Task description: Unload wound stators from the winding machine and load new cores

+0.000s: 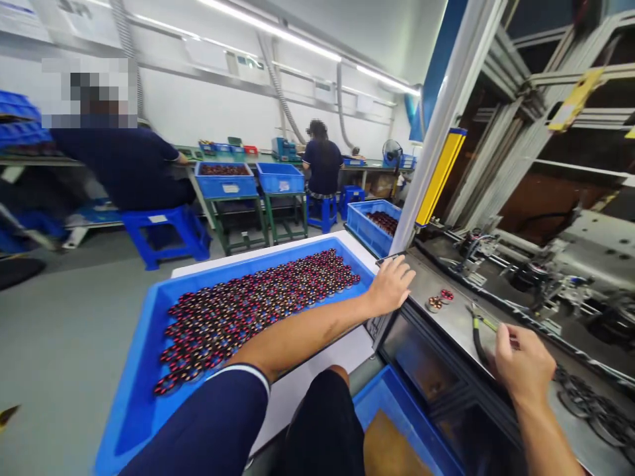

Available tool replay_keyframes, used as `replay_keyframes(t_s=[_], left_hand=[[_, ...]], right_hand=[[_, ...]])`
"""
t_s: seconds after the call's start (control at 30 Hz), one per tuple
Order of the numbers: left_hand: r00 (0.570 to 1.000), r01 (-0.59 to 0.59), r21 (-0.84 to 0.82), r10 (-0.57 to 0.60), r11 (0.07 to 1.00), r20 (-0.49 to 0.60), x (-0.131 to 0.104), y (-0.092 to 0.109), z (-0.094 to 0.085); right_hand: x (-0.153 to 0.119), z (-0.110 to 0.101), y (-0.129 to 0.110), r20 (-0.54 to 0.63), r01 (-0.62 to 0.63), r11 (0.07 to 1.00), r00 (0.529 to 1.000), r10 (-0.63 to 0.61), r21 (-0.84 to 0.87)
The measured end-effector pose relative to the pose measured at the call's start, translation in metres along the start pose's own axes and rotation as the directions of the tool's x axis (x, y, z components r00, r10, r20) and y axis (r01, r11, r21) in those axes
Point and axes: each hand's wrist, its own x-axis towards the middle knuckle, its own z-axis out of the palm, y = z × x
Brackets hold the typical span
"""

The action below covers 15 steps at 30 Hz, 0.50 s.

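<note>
My left hand (391, 285) is at the near left corner of the metal machine bench (421, 274), beside the white post. Its fingers are slightly bent and apart, with nothing visible in them. My right hand (526, 362) is closed above the bench's front edge; a small dark-reddish bit shows between thumb and fingers, too hidden to name. Just left of it lie pliers with yellow-green handles (477, 334). Two small wound coil cores, a copper one (434, 303) and a red one (447, 295), lie on the bench between my hands.
A large blue tray (124, 370) holds rows of red-and-copper coil cores, under my left arm. Dark rings (590, 403) lie at the bench's right. Machine fixtures (538, 274) line its back. A blue bin (384, 396) stands below. Two people sit at the far workbench.
</note>
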Motion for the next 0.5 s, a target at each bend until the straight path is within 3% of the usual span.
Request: replay_keyframes(t_s=[0.1,0.23,0.33,0.5], left_hand=[[0.987,0.071,-0.132,-0.05,0.989,0.154,0.037,0.001,0.039],[0.954,0.171,-0.303,-0.08,0.938,0.29,0.052,-0.003,0.068],[0.957,0.215,-0.41,-0.108,0.886,0.27,0.047,0.006,0.072],[0.966,0.257,-0.627,-0.213,0.736,0.146,0.018,0.03,0.059]], right_hand=[[-0.003,-0.005,-0.001,-0.138,0.013,1.0,0.99,-0.013,-0.004],[-0.005,-0.009,0.0,-0.223,0.051,0.999,0.974,-0.046,0.018],[-0.002,-0.01,-0.001,-0.235,0.06,0.998,0.971,-0.052,0.025],[0.006,-0.026,-0.014,-0.189,0.037,0.995,0.982,-0.02,0.09]])
